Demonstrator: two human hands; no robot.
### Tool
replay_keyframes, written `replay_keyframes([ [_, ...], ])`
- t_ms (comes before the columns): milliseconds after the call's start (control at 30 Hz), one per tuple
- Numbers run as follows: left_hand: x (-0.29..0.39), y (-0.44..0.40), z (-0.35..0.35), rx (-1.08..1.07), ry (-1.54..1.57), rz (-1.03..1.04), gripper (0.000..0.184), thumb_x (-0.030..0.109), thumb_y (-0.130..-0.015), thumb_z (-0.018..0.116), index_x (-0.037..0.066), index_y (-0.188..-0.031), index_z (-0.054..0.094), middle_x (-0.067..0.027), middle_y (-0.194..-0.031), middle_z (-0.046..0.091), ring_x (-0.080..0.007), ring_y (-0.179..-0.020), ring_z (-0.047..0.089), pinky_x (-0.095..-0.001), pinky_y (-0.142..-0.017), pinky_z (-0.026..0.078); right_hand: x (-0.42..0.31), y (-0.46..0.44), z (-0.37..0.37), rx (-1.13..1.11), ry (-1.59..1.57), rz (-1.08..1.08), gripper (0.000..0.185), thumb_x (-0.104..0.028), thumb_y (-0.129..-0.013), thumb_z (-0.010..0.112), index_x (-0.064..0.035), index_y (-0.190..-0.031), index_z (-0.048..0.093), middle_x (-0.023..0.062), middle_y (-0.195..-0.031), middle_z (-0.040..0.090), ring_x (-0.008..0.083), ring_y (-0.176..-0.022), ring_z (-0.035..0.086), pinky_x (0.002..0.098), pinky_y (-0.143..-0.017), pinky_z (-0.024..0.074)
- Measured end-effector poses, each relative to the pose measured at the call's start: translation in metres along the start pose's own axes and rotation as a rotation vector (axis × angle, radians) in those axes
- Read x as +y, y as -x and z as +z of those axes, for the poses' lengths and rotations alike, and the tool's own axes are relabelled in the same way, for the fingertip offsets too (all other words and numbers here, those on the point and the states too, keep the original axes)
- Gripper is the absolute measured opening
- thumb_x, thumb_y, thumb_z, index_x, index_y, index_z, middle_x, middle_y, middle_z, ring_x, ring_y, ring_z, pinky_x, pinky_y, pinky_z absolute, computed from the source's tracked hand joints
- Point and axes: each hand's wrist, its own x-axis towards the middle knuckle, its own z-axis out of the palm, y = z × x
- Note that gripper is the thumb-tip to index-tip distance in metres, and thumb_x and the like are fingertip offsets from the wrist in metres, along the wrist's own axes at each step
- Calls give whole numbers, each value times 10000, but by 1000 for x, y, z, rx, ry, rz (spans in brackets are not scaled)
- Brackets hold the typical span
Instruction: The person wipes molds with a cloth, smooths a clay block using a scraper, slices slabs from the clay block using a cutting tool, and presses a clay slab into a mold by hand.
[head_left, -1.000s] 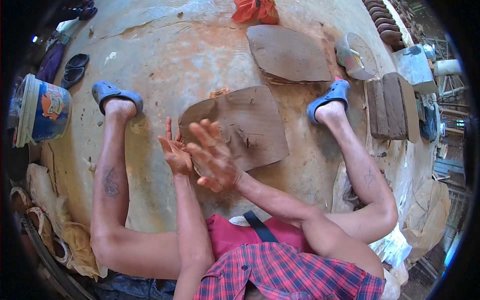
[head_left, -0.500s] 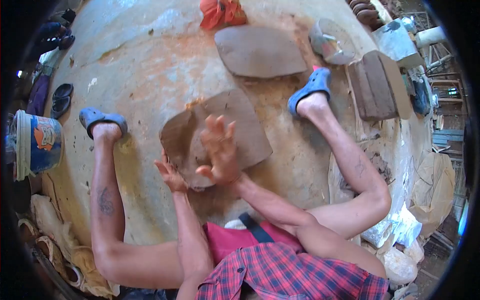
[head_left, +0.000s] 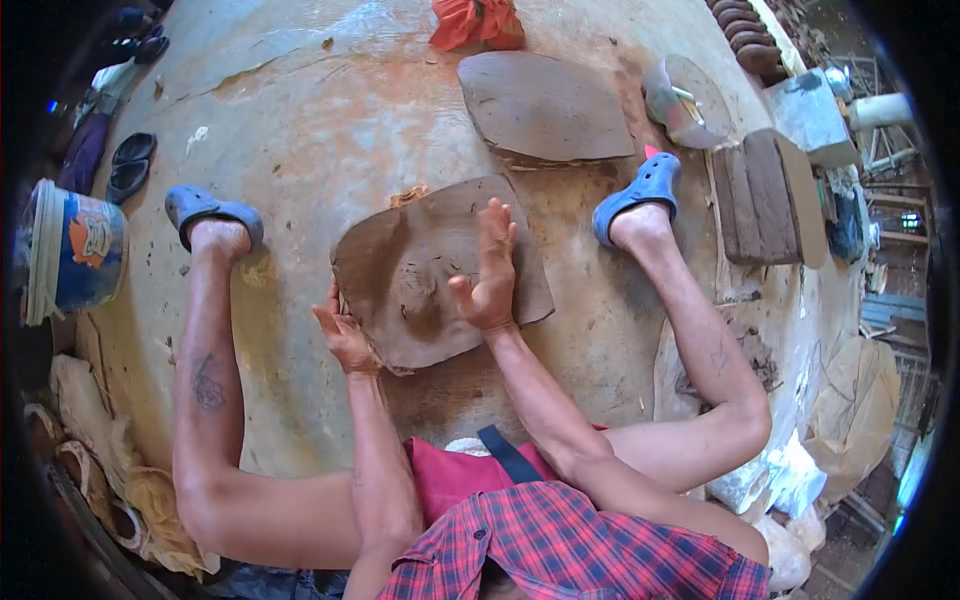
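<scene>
A brown clay slab (head_left: 410,345) lies on the floor between my legs, with a shallow dip and a rough raised patch near its middle. My left hand (head_left: 350,338) is at the slab's near left edge, thumb apart and fingers stretched along the rim; part of the fingers is hidden by the slab's side. Over the right part of the slab, my right hand (head_left: 490,275) is tilted on edge with fingers straight and thumb out, holding nothing. Whether it touches the clay I cannot tell. Farther off lies a second clay slab (head_left: 545,105).
Blue clogs (head_left: 640,195) are on my feet. To the right stand a clay block (head_left: 755,200) and a clear tub (head_left: 685,105) with small items inside. A bucket (head_left: 90,255) and dark sandals (head_left: 130,167) are on the left. A red bag (head_left: 478,22) lies at the back.
My right hand has moved right across the slab and turned from palm-flat to edge-on, uncovering the rough middle patch. My left hand stays at the slab's left edge. The view has shifted slightly.
</scene>
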Motion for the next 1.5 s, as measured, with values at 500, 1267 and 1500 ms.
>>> replay_keyframes([
  [500, 2, -29, 3, -154, 244, -54, 798, 634, -1061, 385, 45, -1595, 327, -192, -1458, 581, -280, -1325, 578, -428, -1118, 469, 18, -67, -16, -337, -1035, 275, 773, -626, -1073, 322, 44, -1343, 598, 237, -1248, 693, 342, -1206, 670, 472, -1066, 502],
  [1267, -7, -12, -12, -117, 209, -122, 677, 544, -1092, 401, 26, -1528, 418, -166, -1417, 614, -246, -1291, 600, -406, -1088, 491, 28, -110, 34, -1118, -959, 637, 410, -409, -1080, 492, -36, -949, 597, 124, -908, 702, 173, -748, 672, 302, -692, 550],
  [1500, -10, -27, -6, -77, 144, -63, 710, 556, -1091, 392, -8, -1520, 420, -154, -1443, 599, -250, -1315, 585, -408, -1128, 456, 45, -91, 20, -913, -898, 519, 499, -445, -1099, 442, 15, -1108, 634, 137, -1038, 715, 207, -891, 714, 340, -815, 576],
])
